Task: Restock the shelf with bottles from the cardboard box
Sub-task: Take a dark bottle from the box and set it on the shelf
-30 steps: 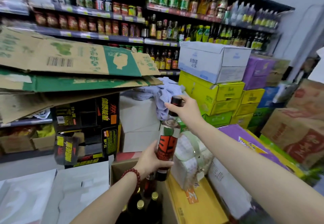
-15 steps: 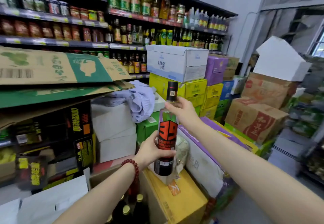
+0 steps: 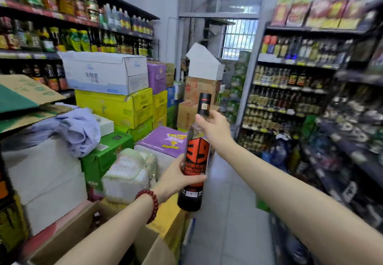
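A tall bottle (image 3: pixel 195 155) with a black cap and an orange "39" label is held upright in mid-air in front of me. My left hand (image 3: pixel 178 176), with a red bead bracelet at the wrist, grips its lower body. My right hand (image 3: pixel 213 127) grips its neck just under the cap. The open cardboard box (image 3: pixel 68 237) sits at the bottom left below my left arm; its contents are hidden. A shelf unit (image 3: pixel 290 86) full of bottles stands on the right side of the aisle.
Stacked cartons, yellow (image 3: pixel 116 107), white (image 3: pixel 103 74), purple (image 3: pixel 163 140) and green (image 3: pixel 105 155), fill the left side. A lilac cloth (image 3: pixel 76 128) lies on a white box. Shelves of bottles (image 3: pixel 83 39) line the left wall. A grey tiled aisle floor (image 3: pixel 228 213) runs ahead.
The view has swung to the right, from the left shelves toward the aisle and the right shelf. The bottle has risen away from the box, held by both hands throughout.
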The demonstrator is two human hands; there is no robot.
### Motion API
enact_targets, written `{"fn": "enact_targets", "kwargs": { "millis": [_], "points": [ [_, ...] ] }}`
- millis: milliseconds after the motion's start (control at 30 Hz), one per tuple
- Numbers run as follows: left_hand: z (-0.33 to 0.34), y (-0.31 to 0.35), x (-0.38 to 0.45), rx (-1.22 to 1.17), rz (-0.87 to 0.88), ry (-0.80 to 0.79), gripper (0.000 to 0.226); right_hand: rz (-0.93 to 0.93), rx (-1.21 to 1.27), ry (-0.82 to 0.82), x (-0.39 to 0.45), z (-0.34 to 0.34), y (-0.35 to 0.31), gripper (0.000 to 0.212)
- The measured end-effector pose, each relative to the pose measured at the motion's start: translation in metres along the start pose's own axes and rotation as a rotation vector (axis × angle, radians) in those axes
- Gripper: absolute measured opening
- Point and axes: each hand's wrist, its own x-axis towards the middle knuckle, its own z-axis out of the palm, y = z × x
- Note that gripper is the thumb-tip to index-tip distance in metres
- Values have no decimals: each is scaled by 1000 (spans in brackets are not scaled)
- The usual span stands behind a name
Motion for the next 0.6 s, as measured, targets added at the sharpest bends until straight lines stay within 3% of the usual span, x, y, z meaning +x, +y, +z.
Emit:
{"fn": "enact_targets", "kwargs": {
  "millis": [233,467,600],
  "points": [
    [103,34,-18,34,73,-289,58,26,-110,244,-74,-119,-12,10],
    [217,76,-81,-9,105,-509,70,79,-223,451,-168,-228,-36,44],
    [264,90,-125,-1,109,-585,76,98,-245,534,-227,-271,-47,26]
  ]
}}
